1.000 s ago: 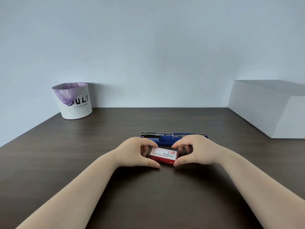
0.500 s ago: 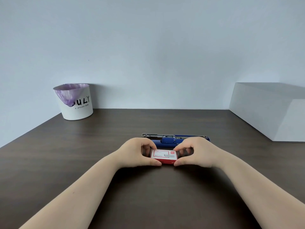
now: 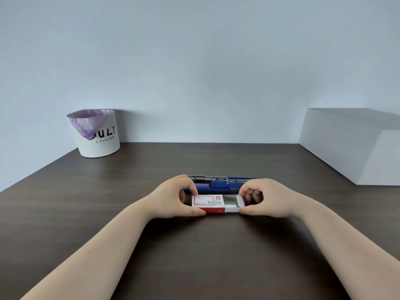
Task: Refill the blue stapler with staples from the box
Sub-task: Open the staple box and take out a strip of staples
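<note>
The small red-and-white staple box lies on the dark table in front of me. My left hand pinches the sleeve's left end. My right hand grips the white inner tray, which is slid partly out to the right, with grey staples showing inside. Just behind the box lies the blue stapler, flipped open so its metal staple rail faces up along the far side. Both ends of the stapler are hidden behind my hands.
A white desk bin with a purple liner stands at the back left against the wall. A large white box sits at the right. The dark wooden table stretches toward me between my forearms.
The head camera has dipped slightly. My right hand has pulled the inner tray out of the sleeve to the right, while my left hand keeps the sleeve in place.
</note>
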### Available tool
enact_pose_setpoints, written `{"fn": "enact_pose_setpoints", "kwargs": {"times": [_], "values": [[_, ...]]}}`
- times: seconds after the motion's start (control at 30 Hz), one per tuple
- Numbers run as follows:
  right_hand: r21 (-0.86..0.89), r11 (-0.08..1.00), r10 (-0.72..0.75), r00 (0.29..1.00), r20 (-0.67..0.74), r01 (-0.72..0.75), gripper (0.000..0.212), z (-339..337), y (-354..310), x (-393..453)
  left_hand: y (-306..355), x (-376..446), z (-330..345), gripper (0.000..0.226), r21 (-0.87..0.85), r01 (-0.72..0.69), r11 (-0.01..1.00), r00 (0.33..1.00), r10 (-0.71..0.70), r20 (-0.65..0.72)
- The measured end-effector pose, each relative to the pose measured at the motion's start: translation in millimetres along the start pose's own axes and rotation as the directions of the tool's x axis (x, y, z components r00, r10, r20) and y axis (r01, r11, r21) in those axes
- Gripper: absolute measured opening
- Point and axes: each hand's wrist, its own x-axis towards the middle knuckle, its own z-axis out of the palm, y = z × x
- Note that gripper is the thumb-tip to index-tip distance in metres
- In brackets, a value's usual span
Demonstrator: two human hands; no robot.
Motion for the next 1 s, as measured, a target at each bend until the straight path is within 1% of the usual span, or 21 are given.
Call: {"fn": "enact_pose_setpoints", "kwargs": {"times": [0.1, 0.2, 0.27, 0.33, 0.37, 0.47, 0.53, 0.63, 0.77, 0.83, 0.93, 1.0], "values": [[0.001, 1.0, 0.017, 1.0, 0.0, -0.017, 0.022, -2.6, 2.4, -0.5, -1.4, -1.0, -3.4, 0.038, -0.019, 0.05, 0.999, 0.998, -0.049, 0.028], [0.015, 0.999, 0.029, 1.0, 0.002, -0.029, 0.024, -4.5, 4.1, -1.0, -2.5, -1.0, -5.1, 0.038, -0.045, 0.061, 0.997, 0.998, -0.059, 0.034], [0.033, 0.999, 0.036, 0.999, 0.003, -0.036, 0.032, -3.5, 2.9, -1.0, -2.0, -0.9, -4.3, 0.038, -0.048, 0.057, 0.997, 0.998, -0.055, 0.033], [0.057, 0.998, 0.029, 0.999, -0.028, -0.027, 0.04, -1.3, 0.6, -0.8, -1.3, -1.3, -3.2, 0.039, -0.062, 0.042, 0.997, 0.999, -0.041, 0.023], [0.066, 0.998, 0.01, 0.998, -0.064, -0.006, 0.04, -0.3, -0.9, -0.7, -1.2, -1.5, -3.0, 0.039, -0.07, 0.029, 0.997, 0.999, -0.028, 0.016], [0.007, 0.997, -0.079, 0.976, -0.202, 0.082, 0.023, -0.7, -6.0, -0.2, -0.6, -2.4, -2.8, 0.038, -0.078, -0.013, 0.997, 1.0, 0.013, 0.0], [-0.069, 0.989, -0.146, 0.959, -0.241, 0.133, 0.013, -1.5, -10.7, -0.4, -0.6, -2.4, -2.9, 0.037, -0.086, -0.023, 0.996, 1.0, 0.022, -0.015], [-0.172, 0.968, -0.218, 0.955, -0.203, 0.184, 0.009, 2.2, -17.1, 0.3, 0.5, -2.6, -2.8, 0.038, -0.089, -0.025, 0.996, 0.999, 0.023, -0.024], [-0.293, 0.934, -0.246, 0.963, -0.108, 0.206, 0.012, 7.8, -23.1, 3.5, -0.2, -1.8, -3.2, 0.039, -0.083, -0.009, 0.997, 1.0, 0.008, -0.015], [-0.31, 0.928, -0.244, 0.966, -0.09, 0.205, 0.012, 8.3, -24.8, 3.7, -1.9, -1.2, -3.3, 0.04, -0.078, -0.001, 0.997, 1.0, 0.0, -0.012], [-0.268, 0.943, -0.231, 0.967, -0.104, 0.197, 0.013, 7.8, -23.9, 1.6, -3.3, -0.9, -3.2, 0.039, -0.079, -0.003, 0.997, 1.0, 0.002, -0.007], [-0.283, 0.94, -0.22, 0.971, -0.087, 0.188, 0.013, 7.0, -23.8, 1.5, -3.4, -0.8, -3.1, 0.038, -0.078, -0.008, 0.997, 1.0, 0.008, -0.003]]}}
